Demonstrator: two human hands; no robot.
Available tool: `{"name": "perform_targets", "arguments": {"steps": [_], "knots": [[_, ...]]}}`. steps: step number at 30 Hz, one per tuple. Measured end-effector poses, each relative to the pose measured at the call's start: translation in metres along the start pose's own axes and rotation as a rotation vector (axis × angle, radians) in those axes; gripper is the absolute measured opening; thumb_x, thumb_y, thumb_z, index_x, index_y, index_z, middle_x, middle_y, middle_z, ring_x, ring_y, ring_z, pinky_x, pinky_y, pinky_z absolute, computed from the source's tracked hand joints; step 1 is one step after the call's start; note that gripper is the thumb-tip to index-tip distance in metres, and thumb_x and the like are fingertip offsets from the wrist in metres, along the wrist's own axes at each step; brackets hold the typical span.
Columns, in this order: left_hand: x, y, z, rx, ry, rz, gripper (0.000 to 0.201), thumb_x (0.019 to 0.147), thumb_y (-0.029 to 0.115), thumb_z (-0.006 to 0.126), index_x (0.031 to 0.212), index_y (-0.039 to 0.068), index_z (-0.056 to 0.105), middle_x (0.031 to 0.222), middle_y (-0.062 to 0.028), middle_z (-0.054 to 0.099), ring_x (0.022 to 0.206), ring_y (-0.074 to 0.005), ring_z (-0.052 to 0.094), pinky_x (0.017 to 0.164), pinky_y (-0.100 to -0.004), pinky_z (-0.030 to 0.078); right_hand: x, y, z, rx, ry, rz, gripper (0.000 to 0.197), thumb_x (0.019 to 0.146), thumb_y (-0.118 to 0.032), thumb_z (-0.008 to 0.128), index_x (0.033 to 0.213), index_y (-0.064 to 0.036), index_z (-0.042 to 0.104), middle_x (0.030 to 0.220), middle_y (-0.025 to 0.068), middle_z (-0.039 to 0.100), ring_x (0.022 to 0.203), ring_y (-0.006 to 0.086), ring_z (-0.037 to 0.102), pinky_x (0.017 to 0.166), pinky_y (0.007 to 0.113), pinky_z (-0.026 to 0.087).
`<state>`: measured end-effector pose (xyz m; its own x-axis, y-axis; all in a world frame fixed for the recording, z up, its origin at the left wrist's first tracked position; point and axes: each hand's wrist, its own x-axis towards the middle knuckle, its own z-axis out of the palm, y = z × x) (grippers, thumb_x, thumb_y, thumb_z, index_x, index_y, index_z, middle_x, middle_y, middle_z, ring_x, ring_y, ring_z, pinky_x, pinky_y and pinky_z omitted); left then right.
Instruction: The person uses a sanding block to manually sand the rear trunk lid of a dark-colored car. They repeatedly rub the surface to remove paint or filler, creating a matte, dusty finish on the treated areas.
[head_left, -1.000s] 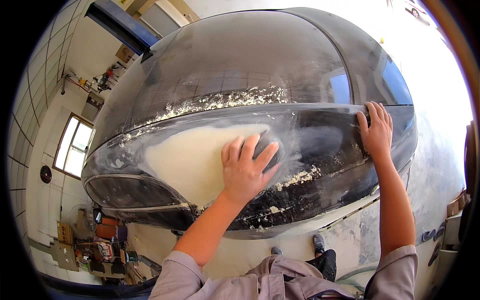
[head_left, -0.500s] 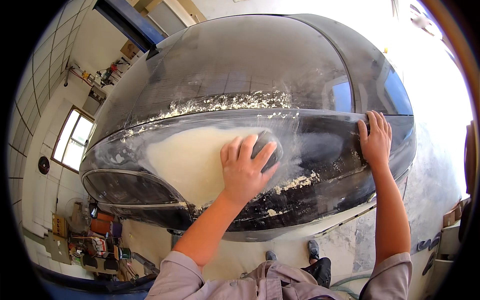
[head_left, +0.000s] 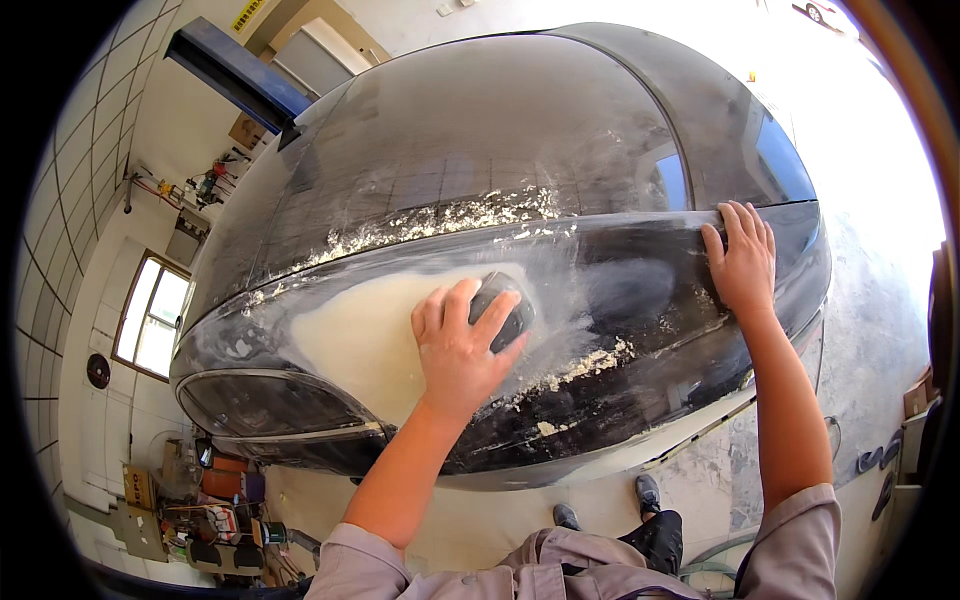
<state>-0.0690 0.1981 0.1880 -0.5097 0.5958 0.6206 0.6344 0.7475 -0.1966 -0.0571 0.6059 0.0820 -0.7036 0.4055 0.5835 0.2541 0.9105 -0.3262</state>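
My left hand (head_left: 455,350) is closed around a dark grey, rounded sanding block (head_left: 504,312), its fingers draped over the block's near side. The block rests on the right end of a smooth cream patch of body filler (head_left: 355,325) on a black car's side panel (head_left: 640,290). Its underside is hidden. Farther right, my right hand (head_left: 742,255) lies flat with fingers spread on the panel's upper edge, just below the glass, holding nothing. Crumbly pale dust (head_left: 450,213) lines the ledge under the window, and another strip of dust (head_left: 590,365) lies lower on the panel.
A blue lift post (head_left: 235,75) stands beyond the car at the upper left. Tools and boxes (head_left: 205,500) clutter the floor at lower left, near a wall window (head_left: 152,315). A green hose (head_left: 715,560) lies by my feet, and slippers (head_left: 878,458) lie at right.
My left hand has slid the sanding block a little to the left across the filler. My right hand keeps its place on the panel edge. The whole view has shifted slightly.
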Motion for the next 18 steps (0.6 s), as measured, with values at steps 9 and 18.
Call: {"name": "perform_targets", "arguments": {"steps": [9, 18], "knots": [[0.039, -0.005, 0.013, -0.02, 0.016, -0.041, 0.058, 0.074, 0.041, 0.097, 0.127, 0.027, 0.078, 0.134, -0.0066, 0.064, 0.125, -0.033, 0.059, 0.109, -0.0529, 0.046, 0.0, 0.002, -0.005, 0.018, -0.039, 0.019, 0.057, 0.113, -0.05, 0.058, 0.151, -0.0083, 0.064, 0.16, 0.0108, 0.062, 0.159, 0.0364, 0.045, 0.134, 0.054, 0.029], [0.1, -0.006, 0.021, -0.049, -0.104, -0.089, 0.056, 0.076, 0.041, 0.096, 0.126, 0.027, 0.078, 0.136, -0.0086, 0.063, 0.125, -0.0348, 0.06, 0.108, -0.054, 0.047, 0.0, -0.004, -0.003, 0.035, -0.034, 0.036, 0.057, 0.112, -0.051, 0.059, 0.15, -0.0097, 0.066, 0.16, 0.0102, 0.063, 0.159, 0.0357, 0.046, 0.134, 0.054, 0.029]]}}
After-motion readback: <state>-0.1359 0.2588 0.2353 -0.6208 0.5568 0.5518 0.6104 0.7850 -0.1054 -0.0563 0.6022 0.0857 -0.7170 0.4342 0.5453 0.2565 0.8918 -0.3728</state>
